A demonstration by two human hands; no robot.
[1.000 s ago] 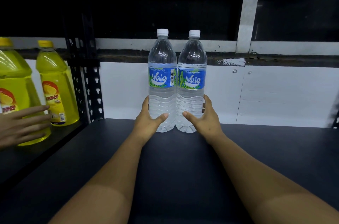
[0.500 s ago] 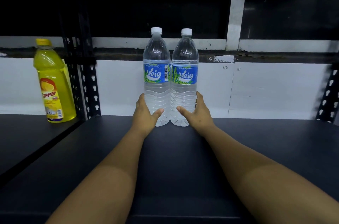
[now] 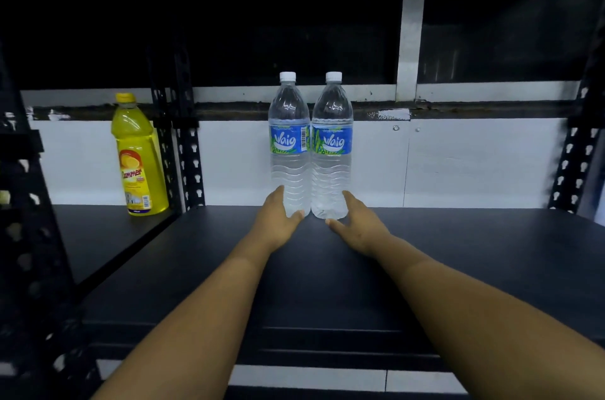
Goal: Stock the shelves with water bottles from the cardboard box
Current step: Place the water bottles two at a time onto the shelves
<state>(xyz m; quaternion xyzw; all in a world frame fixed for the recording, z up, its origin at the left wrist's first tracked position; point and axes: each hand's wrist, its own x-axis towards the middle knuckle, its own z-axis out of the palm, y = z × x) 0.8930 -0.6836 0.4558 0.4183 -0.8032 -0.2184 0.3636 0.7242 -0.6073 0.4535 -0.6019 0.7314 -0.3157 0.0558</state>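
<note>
Two clear water bottles with white caps and blue labels stand upright and touching at the back of the black shelf (image 3: 458,268). My left hand (image 3: 278,219) is cupped round the base of the left water bottle (image 3: 289,150), thumb across its front and fingers on its left side. My right hand (image 3: 357,226) lies low beside the right water bottle (image 3: 332,154), its fingers loosely touching the bottle's lower right side and its thumb on the shelf in front. The cardboard box is out of view.
A yellow bottle (image 3: 139,157) stands on the neighbouring shelf to the left, behind a black perforated upright (image 3: 186,150). Another upright (image 3: 573,163) borders the shelf on the right. A white wall panel runs behind the bottles.
Both hands have slid down and back along the bottles toward their bases, and the right hand's grip has loosened. The view has pulled back. Another person's hand and a second yellow bottle have left the view.
</note>
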